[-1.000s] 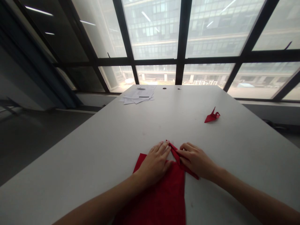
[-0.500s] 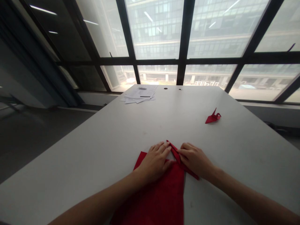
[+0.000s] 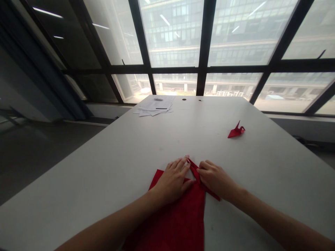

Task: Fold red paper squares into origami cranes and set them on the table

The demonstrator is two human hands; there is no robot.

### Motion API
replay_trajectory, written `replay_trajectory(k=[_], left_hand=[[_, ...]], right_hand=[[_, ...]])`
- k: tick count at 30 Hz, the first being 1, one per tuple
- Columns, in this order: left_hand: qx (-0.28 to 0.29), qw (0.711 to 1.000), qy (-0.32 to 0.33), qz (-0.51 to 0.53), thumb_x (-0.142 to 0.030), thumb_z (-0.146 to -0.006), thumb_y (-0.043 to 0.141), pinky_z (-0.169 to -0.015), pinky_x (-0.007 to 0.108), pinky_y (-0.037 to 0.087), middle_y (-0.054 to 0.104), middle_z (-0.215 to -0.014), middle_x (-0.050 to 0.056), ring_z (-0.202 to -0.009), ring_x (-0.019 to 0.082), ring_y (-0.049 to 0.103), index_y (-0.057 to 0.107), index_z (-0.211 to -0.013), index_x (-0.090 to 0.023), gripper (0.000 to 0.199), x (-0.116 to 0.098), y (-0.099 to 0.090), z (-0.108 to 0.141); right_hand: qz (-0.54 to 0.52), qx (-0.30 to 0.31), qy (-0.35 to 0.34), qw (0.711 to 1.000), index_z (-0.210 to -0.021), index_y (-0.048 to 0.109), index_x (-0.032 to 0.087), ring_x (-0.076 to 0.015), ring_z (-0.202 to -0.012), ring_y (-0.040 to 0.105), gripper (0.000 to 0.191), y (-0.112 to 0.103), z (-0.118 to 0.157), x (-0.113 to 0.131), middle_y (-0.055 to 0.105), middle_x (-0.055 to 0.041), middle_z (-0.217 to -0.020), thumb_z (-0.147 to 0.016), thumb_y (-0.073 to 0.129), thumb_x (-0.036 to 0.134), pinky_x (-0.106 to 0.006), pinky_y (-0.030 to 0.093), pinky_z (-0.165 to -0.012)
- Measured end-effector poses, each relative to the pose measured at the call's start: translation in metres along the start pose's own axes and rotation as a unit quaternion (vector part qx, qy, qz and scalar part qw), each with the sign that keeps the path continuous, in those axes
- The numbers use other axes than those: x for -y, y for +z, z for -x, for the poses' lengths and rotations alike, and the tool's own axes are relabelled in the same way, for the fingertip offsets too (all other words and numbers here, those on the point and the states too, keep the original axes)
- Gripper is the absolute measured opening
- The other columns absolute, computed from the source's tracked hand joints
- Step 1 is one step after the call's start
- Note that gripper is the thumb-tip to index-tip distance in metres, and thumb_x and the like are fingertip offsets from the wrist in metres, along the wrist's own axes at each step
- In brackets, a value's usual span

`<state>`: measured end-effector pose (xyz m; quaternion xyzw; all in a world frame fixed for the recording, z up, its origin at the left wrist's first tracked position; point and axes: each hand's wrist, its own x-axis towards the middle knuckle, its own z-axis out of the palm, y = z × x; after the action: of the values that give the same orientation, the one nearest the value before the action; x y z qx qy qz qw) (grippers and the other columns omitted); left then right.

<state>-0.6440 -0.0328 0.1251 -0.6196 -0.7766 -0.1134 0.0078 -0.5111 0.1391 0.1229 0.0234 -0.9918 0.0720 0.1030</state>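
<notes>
A large red sheet of paper [image 3: 180, 223] lies on the table in front of me. My left hand [image 3: 172, 181] rests palm down over its upper edge with the fingers stretched out, their tips touching the far end of a narrow folded red paper [image 3: 194, 169]. That folded piece runs slantwise past the sheet's upper right corner. My right hand [image 3: 214, 176] is closed, pinching the folded paper at its middle; the curled fingers hide part of it. Farther off to the right stands a folded red paper crane [image 3: 236, 132].
The white table [image 3: 110, 157] stretches away to large dark-framed windows. Loose white printed sheets [image 3: 154, 107] lie at its far left, with a small object on top. A round dark cable hole [image 3: 184, 99] shows near the far edge. A blue curtain [image 3: 49, 69] hangs at left.
My left fingertips have edged slightly forward over the far tip of the folded paper. The right hand keeps its pinch with only a slight shift. The view has moved a little.
</notes>
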Motion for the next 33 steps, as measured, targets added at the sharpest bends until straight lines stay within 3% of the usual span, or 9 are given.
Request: replay_trajectory(k=[17,24,29,33], left_hand=[[0.006,1.0,0.008,-0.014,-0.055,-0.097,0.044,-0.111,0.049,0.033,0.041,-0.155,0.01,-0.139,0.032,0.037,0.047,-0.14,-0.021,0.054,0.001,0.001,-0.002],[-0.006,1.0,0.01,-0.02,-0.055,-0.097,0.043,-0.111,0.049,0.031,0.032,-0.159,0.011,-0.14,0.031,0.035,0.045,-0.141,-0.021,0.055,0.002,0.002,-0.002],[0.012,0.999,0.022,-0.02,-0.051,-0.098,0.045,-0.109,0.049,0.032,0.04,-0.155,0.008,-0.136,0.032,0.039,0.044,-0.142,-0.023,0.053,0.003,-0.001,-0.003],[0.014,1.0,0.02,-0.019,-0.05,-0.099,0.043,-0.108,0.05,0.032,0.04,-0.155,0.007,-0.136,0.032,0.038,0.032,-0.152,-0.028,0.058,0.004,-0.001,-0.003]], right_hand=[[0.005,0.01,-0.023,1.0,-0.085,0.064,0.018,-0.0196,-0.087,0.055,0.01,-0.001,0.001,-0.003,0.062,-0.0061,-0.096,-0.092,0.06,0.011,-0.028,0.047,-0.079],[-0.023,0.003,-0.017,1.0,-0.085,0.066,0.018,-0.0189,-0.088,0.055,0.017,-0.003,0.002,0.0,0.063,-0.0063,-0.094,-0.091,0.054,0.007,-0.028,0.047,-0.082],[-0.098,-0.02,0.023,0.995,-0.092,0.069,0.02,-0.0192,-0.092,0.058,0.022,-0.007,0.006,-0.004,0.066,-0.0055,-0.097,-0.089,0.05,0.008,-0.029,0.046,-0.084],[-0.182,-0.091,0.148,0.968,-0.103,0.07,0.019,-0.0179,-0.083,0.063,0.028,-0.003,0.006,-0.015,0.07,-0.0052,-0.091,-0.094,0.044,0.014,-0.029,0.047,-0.08]])
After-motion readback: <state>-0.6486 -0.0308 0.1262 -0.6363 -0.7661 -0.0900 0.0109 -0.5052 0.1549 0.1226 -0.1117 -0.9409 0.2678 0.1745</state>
